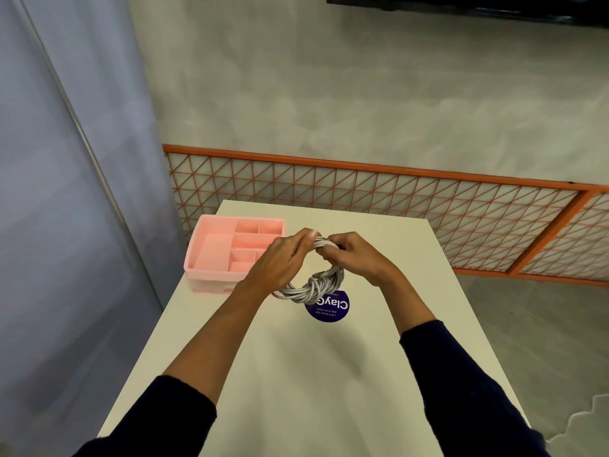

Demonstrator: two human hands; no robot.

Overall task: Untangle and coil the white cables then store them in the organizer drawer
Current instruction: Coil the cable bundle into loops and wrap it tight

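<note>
Left hand: raised above the table, fingers curled on the top of the coil, pinching the strands against the thumb.
Right hand: just beside the left, fingers curled round the same top stretch of the coil; the two hands nearly touch there.
Cable: white, wound into a loose ring of several turns. It hangs from both hands, and its lower arc is twisted and bunched. Whether that arc touches the table or hangs just over it, I cannot tell.
Cable end: a short end seems to show on the right inner side of the ring; too small to be sure.
Organizer: pink, at the table's far left corner, left of the hands and apart from the coil. Its top is divided into compartments, one large at the left and smaller ones at the right. The left hand hides its near right corner.
Drawer: a paler band runs along the organizer's front base; whether it is pulled out I cannot tell.
Table: white, narrow, running away from the person.
Sticker: round, purple, with white print, flat on the table, partly under the coil's lower arc.
Sleeves: dark, pushed up both forearms.
Fence: orange grid panel behind the table's far edge, against a grey wall.
Curtain: blue-grey, at the left.
</note>
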